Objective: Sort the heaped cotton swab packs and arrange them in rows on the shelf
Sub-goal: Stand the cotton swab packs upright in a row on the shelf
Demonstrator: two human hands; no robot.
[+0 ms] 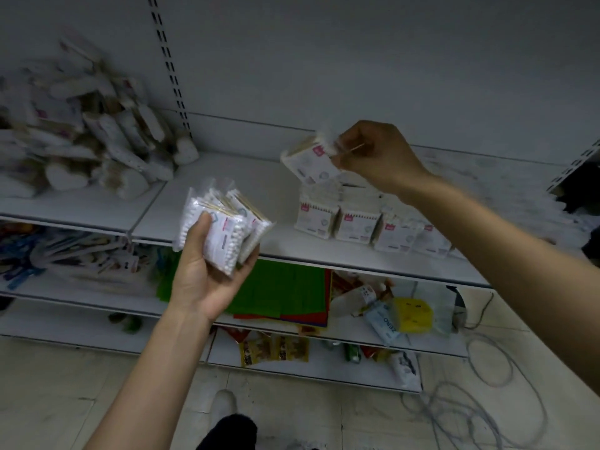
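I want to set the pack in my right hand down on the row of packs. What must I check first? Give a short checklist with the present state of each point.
1. Right hand grips the single swab pack: ok, pinched at its top corner.
2. That pack is upright like the row: not ok, it hangs tilted.
3. Free place on the shelf beside the row of standing packs: ok, bare surface to the row's left.
4. Left hand holds the bundle of packs firmly: ok, fingers curl round it.
5. Heap of unsorted packs is stable: cannot tell, blurred.
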